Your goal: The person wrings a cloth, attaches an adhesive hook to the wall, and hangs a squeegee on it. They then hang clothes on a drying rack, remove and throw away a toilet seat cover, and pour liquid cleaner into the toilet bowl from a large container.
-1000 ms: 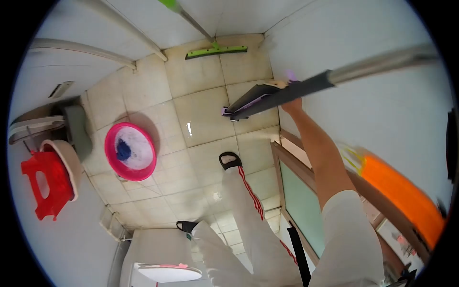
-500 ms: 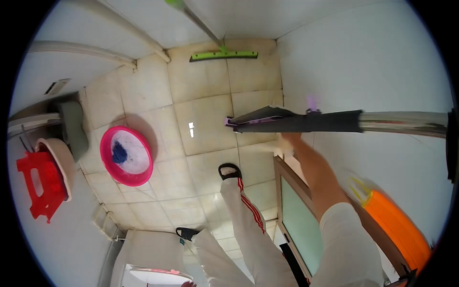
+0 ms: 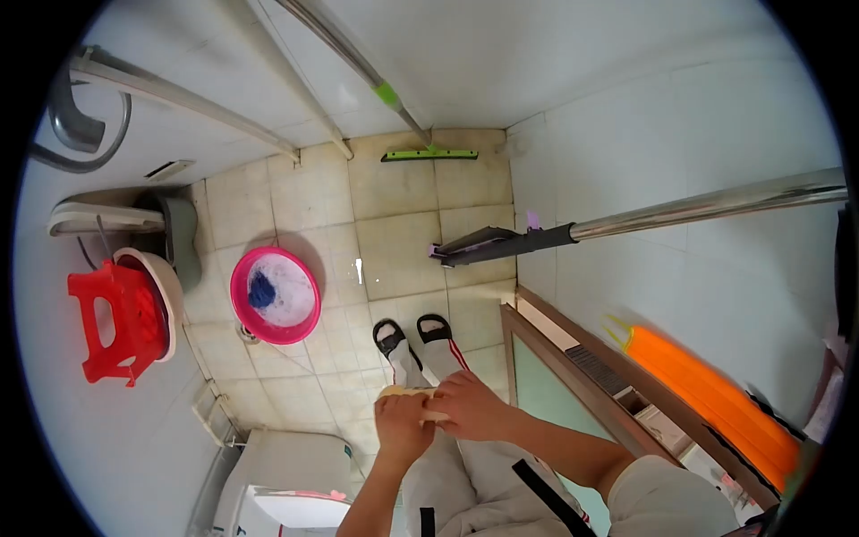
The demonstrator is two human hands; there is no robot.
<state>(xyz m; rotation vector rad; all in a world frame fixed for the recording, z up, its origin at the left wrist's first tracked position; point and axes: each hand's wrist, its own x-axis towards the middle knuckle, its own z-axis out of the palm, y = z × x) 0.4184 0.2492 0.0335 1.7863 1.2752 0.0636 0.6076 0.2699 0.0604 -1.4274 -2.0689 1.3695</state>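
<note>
In front of my legs, my left hand [image 3: 402, 426] and my right hand [image 3: 472, 407] are both closed around a pale yellow thing [image 3: 390, 391]. Fingers cover most of it, so its kind is not clear. On the floor to the left stands a pink basin [image 3: 313, 324] of sudsy water, with a dark blue cloth [image 3: 261, 289] in the foam. To the right, a mop [image 3: 537, 240] with a grey folding head and a metal pole leans by the wall, apart from both hands.
A green floor squeegee [image 3: 429, 155] stands at the far wall. A red plastic stool [image 3: 116, 322] and a beige basin [image 3: 173, 313] are at the left wall. An orange item [image 3: 707, 403] hangs on the right, above a brown-framed glass door [image 3: 550, 403]. The tiled floor [image 3: 394, 246] shows wet glints.
My right hand has come up from low behind the mop to in front of my body. My left hand has joined it on the pale yellow thing. My feet now stand together.
</note>
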